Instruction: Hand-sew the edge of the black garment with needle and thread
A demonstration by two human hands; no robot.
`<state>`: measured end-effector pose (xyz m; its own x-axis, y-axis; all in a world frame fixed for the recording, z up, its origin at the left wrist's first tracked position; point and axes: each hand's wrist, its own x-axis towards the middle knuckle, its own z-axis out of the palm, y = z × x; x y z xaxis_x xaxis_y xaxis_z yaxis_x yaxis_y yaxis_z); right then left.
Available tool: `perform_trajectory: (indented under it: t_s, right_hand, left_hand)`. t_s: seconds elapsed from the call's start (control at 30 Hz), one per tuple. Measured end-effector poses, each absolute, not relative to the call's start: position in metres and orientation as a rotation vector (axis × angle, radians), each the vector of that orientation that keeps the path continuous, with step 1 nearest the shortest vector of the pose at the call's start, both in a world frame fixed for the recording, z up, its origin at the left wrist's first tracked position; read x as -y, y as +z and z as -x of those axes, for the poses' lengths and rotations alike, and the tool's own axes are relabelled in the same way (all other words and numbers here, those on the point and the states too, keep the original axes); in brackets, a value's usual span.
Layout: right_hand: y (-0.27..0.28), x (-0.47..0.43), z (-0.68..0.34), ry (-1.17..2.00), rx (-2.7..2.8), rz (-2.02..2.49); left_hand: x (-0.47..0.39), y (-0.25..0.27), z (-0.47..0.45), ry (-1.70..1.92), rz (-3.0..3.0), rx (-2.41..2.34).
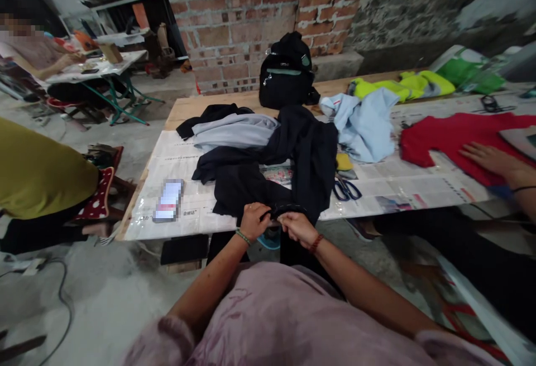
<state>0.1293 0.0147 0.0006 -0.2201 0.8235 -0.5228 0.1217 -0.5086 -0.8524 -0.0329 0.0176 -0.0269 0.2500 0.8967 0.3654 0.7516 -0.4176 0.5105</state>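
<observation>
Closed pinches: left hand (254,221), right hand (298,227), on black cloth (313,168) edge; scissors (347,189): two o'clock from hands; risk: dragged cloth could snag scissors.

A phone screen (168,201) is blurred — its contents unreadable. The left hand (254,221) and right hand (298,227) partly cover the edge of black cloth (312,157); fine detail there is too small to tell. Picture edges cut off a red garment (454,134) at right and a mustard-clad person (46,168) at left.
</observation>
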Motion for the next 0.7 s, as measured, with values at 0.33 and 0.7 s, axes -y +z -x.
perform_trajectory:
  t_s: [0.33,0.7]
  right_hand:
    - [0.019,-0.021,-0.126,1.88,1.014,1.157]
    - [0.019,-0.057,-0.118,1.811,1.069,1.209]
  left_hand:
    - [-0.004,-0.026,0.022,0.816,-2.267,-1.751]
    - [-0.028,-0.012,0.033,0.679,-1.954,-1.652]
